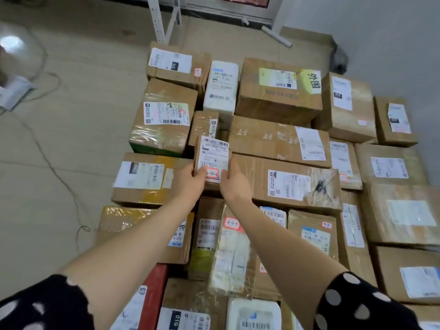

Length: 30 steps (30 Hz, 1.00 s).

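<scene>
Beige floor [71, 120], grey wall [392, 32], perhaps shelving [159, 20]

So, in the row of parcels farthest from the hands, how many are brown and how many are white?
Brown cardboard boxes: 4
White parcel: 1
Total: 5

The small parcel [212, 160] lies between the left hand [190, 179] and the right hand [234, 184]. A long carton [285, 184] lies just right of it.

The left sleeve [42, 303] and right sleeve [357, 303] are black with large white polka dots.
</scene>
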Motion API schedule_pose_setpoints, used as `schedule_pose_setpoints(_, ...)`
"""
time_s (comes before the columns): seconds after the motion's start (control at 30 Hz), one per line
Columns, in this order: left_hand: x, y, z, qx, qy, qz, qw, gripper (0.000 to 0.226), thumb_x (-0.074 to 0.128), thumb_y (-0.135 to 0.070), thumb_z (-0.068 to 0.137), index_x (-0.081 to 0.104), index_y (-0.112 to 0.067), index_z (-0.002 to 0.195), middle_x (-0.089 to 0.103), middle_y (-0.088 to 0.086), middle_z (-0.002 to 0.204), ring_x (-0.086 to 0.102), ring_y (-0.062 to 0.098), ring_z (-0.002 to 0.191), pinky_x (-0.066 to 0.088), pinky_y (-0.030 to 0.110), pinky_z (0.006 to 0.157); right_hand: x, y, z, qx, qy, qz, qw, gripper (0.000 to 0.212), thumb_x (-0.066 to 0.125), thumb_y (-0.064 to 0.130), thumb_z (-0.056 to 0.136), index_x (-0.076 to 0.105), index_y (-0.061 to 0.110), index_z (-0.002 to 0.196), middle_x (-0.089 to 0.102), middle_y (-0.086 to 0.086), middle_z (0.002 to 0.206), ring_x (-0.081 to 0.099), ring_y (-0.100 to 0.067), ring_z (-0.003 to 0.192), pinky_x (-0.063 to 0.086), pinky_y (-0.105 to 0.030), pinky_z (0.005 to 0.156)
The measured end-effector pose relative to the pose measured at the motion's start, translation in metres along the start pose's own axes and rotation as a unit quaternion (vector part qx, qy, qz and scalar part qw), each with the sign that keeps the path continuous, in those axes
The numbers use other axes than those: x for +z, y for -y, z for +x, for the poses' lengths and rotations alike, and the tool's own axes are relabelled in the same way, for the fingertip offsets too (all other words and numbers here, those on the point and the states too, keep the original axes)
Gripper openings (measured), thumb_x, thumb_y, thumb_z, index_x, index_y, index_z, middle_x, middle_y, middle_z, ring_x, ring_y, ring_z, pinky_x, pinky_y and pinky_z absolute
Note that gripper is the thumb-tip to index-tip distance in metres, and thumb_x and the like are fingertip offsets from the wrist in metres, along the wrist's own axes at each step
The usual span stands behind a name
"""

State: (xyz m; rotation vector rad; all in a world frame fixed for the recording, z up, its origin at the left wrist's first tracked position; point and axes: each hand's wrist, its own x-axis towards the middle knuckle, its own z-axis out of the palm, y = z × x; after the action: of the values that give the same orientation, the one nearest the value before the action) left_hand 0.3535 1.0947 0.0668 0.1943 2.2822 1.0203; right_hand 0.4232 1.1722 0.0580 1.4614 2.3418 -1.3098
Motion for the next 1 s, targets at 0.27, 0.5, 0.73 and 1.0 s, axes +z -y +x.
schedule_pose_setpoints(0.27,0.006,0.006,0.004,-0.012,0.001,0.025,1.000,0.036,0.045,-0.031,0.100,0.055,-0.016,0.131,0.063,0.005,0.125,0.060,0.021,0.110,0.040,0.024,0.077,0.010,-0.006,0.015,-0.016,-0.003,-0.031,0.999,0.034,0.038,0.025,0.100,0.042,0.016,0.133,0.058,-0.011,0.116,0.058,-0.029,0.100,0.052,-0.040,0.080)
schedule_pose_setpoints(0.5,0.015,0.006,0.012,-0.035,0.021,0.007,0.999,0.034,0.044,-0.029,0.101,0.057,-0.015,0.129,0.064,0.005,0.122,0.060,0.022,0.109,0.044,0.027,0.082,0.007,-0.018,0.015,-0.026,-0.034,-0.023,0.999,0.048,0.042,0.023,0.100,0.029,0.023,0.146,0.056,-0.008,0.122,0.057,-0.024,0.105,0.052,-0.037,0.082)
schedule_pose_setpoints(0.73,0.018,0.014,0.022,-0.043,0.030,0.008,0.999,0.034,0.045,-0.026,0.101,0.058,-0.010,0.128,0.064,0.009,0.124,0.059,0.025,0.111,0.044,0.030,0.087,0.010,-0.017,0.017,-0.039,0.000,-0.094,0.995,0.050,0.037,0.017,0.101,0.027,0.028,0.149,0.045,-0.011,0.125,0.055,-0.027,0.104,0.049,-0.034,0.083)
schedule_pose_setpoints(1.0,0.019,0.023,0.031,-0.009,0.023,0.067,0.997,0.032,0.054,-0.024,0.097,0.061,-0.013,0.125,0.065,0.007,0.122,0.061,0.023,0.108,0.042,0.025,0.079,0.015,-0.022,0.015,-0.116,-0.034,-0.287,0.950,0.039,0.049,0.016,0.097,0.043,0.017,0.136,0.042,-0.008,0.126,0.039,-0.025,0.116,0.039,-0.030,0.085)
